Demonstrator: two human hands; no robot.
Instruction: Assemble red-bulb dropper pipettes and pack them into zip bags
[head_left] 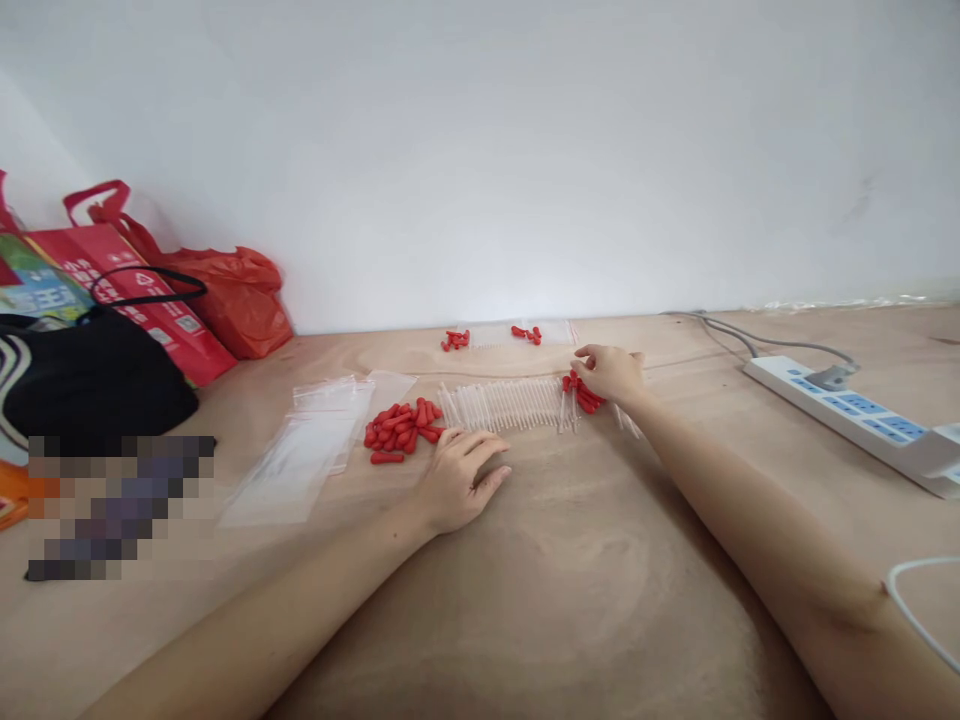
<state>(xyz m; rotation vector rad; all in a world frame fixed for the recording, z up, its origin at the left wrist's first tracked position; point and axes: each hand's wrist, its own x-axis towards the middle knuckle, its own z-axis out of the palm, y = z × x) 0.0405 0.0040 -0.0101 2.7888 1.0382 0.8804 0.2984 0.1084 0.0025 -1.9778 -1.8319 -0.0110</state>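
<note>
My left hand (463, 478) rests on the wooden table with its fingers spread, holding nothing. Just beyond it lies a pile of red rubber dropper bulbs (397, 425). A row of thin clear tubes (510, 405) stretches from near my left fingertips towards my right hand (611, 372). There, my right fingers are curled close together over a small heap of red-bulbed droppers (587, 392). Whatever is between the right fingertips is too small to make out. A few loose clear tubes (628, 422) lie under the right wrist.
Clear zip bags (300, 450) lie at the left. Near the wall are filled bags with red bulbs (526, 334) and another red cluster (455, 341). A white power strip (847, 415) stands right. Red shopping bags (135, 290) and a black bag (97, 380) crowd the left.
</note>
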